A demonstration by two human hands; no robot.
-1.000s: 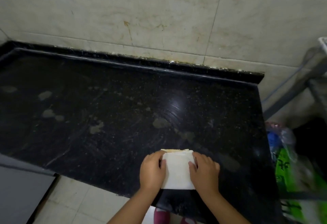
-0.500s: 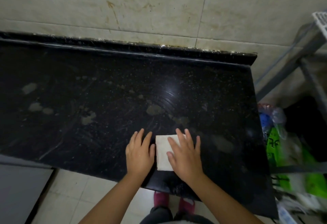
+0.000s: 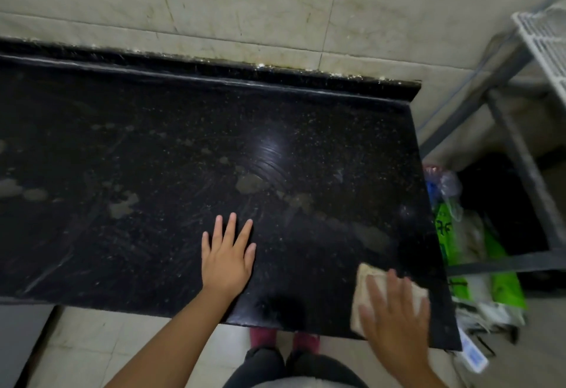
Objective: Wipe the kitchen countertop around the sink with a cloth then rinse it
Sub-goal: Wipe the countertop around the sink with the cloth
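Cloth (image 3: pixel 364 283): folded pale pad lying flat on the worktop (image 3: pixel 153 149) near its front right corner, partly under your right hand.
Right hand (image 3: pixel 395 311): fingers straight and spread, pressing the cloth down; nothing pinched.
Left hand (image 3: pixel 226 256): flat on the worktop near the front edge, fingers apart, holding nothing, well apart from the cloth.
Handling: likely light, soft and limp; it may bunch or unfold if pushed by 1 corner.
Hold: keep your palm over the pad's middle.
Stains (image 3: pixel 248 182): pale patches toward the worktop's middle and left.
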